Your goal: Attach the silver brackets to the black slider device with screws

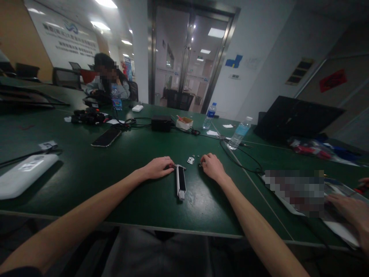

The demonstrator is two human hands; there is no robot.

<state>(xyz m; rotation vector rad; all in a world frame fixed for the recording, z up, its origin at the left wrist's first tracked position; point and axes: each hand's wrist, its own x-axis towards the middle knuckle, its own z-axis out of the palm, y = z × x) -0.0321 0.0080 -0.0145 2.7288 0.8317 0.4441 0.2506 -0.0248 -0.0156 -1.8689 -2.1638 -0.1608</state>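
My left hand (pixel 158 168) rests on the green table (pixel 86 169) with its fingers curled, the fingertips touching the far end of a narrow grey and black device (pixel 180 181) that lies flat between my hands. My right hand (pixel 211 166) lies to the right of it, fingers closed in a pinch on something small I cannot make out. A small white part (pixel 190 160) with dark holes lies between the two hands, with tiny dark bits just beyond it.
A phone (pixel 106 137), a white power bank (pixel 24 175), a black adapter (pixel 161 123), a small open box (pixel 184 122), cables and two water bottles (pixel 239 133) are on the table. A laptop (pixel 294 118) stands right. Another person's hand (pixel 350 209) works at right; someone sits far left.
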